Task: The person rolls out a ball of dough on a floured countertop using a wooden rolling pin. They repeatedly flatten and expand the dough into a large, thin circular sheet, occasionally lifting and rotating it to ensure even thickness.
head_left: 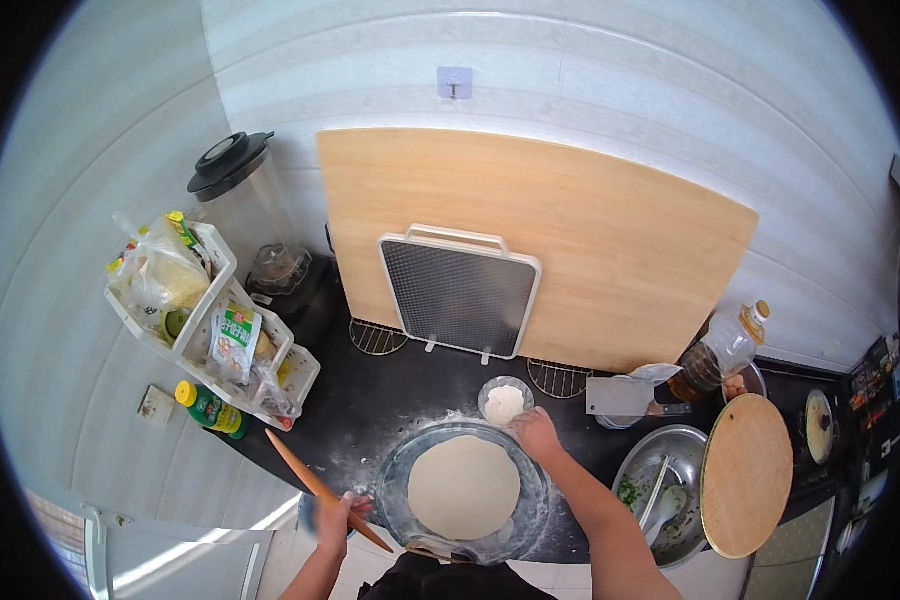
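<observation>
My left hand is closed round a tapered wooden rolling pin, which slants clear of the dough at its left. A wide, thin round of pale dough lies flat on a round, flour-dusted glass-like surface in front of me. Beyond it stands a small clear bowl holding white flour. At the right edge of this bowl is my right hand, its fingers bunched together. Whatever may be between those fingertips is too small to make out. Loose flour whitens the dark counter around the dough.
At right are a metal bowl with green filling and utensils, a round wooden board, a cleaver and an oil bottle. A large board and textured tray lean behind. Left: white rack, blender, green bottle.
</observation>
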Available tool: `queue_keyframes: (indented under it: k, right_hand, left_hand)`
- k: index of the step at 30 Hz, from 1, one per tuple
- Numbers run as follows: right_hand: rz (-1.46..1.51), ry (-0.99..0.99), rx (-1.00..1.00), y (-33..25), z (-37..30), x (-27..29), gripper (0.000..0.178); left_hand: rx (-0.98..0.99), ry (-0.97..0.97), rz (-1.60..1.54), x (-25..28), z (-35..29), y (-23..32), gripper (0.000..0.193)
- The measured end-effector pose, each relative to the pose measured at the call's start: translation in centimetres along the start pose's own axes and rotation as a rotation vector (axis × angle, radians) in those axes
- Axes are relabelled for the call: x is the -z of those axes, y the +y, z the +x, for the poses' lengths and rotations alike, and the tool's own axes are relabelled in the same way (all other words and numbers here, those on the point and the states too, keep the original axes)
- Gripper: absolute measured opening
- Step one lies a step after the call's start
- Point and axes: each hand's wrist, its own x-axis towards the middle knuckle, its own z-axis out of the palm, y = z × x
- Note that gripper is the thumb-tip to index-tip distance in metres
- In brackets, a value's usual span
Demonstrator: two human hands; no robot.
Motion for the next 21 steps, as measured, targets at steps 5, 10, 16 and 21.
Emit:
queue_keyframes:
  k: [5, 10, 16, 21]
  right_hand:
    - [0.197, 0.002, -0.129, 0.7, 3.4, 0.1, 0.028]
    - [0.342, -0.234, -0.469, 1.2, 6.3, -4.3, 0.031]
    - [0.41, -0.07, -0.471, 4.0, 5.6, -11.0, 0.016]
    - [0.802, -0.002, -0.675, -1.8, 5.7, -3.4, 0.018]
  left_hand:
    - [-0.004, 0.02, 0.01, -0.9, 0.3, -0.4, 0.033]
    - [-0.012, 0.019, 0.001, -2.4, -0.9, 0.9, 0.033]
    - [-0.047, 0.032, -0.008, -1.8, -1.6, 1.6, 0.03]
    - [-0.01, 0.08, -0.005, -0.3, -1.9, 2.1, 0.024]
